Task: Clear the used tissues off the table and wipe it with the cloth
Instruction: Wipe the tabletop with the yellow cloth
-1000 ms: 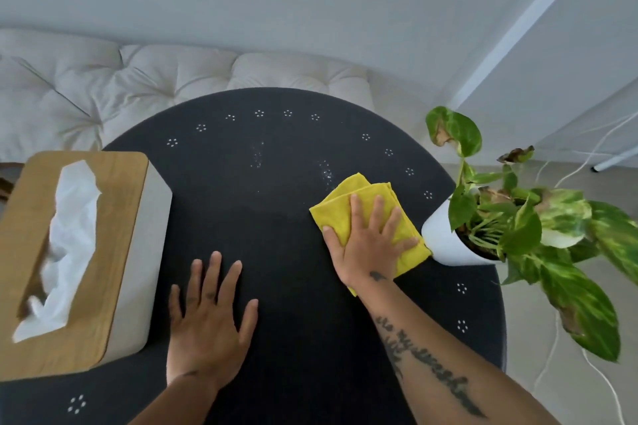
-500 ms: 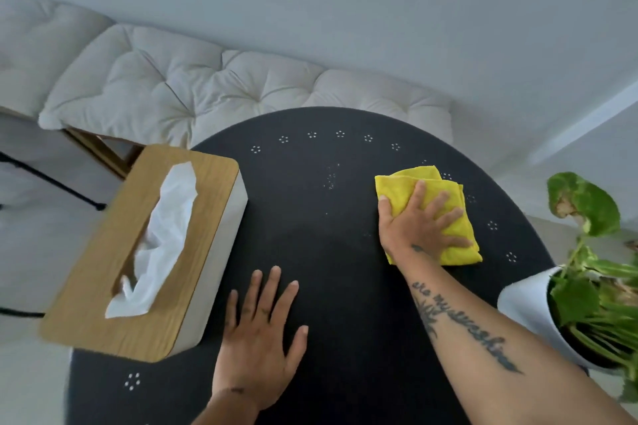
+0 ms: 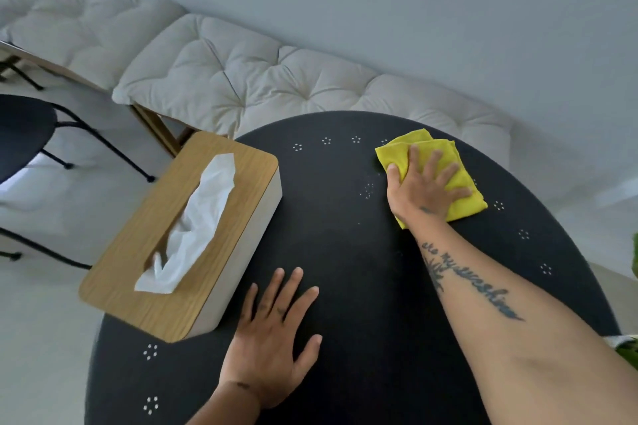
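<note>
a long cushioned seat (image 3: 262,79) runs along the wall behind a round dark bench (image 3: 362,269) dotted with small white marks. a tissue box (image 3: 179,238) with a wooden lid sits at the bench's left edge, a white tissue (image 3: 193,217) poking out of its slot. the right hand (image 3: 423,188) lies flat, fingers spread, pressing the folded yellow cloth (image 3: 462,197) onto the far side. the left hand (image 3: 272,338) rests palm down, fingers spread, just beside the box.
</note>
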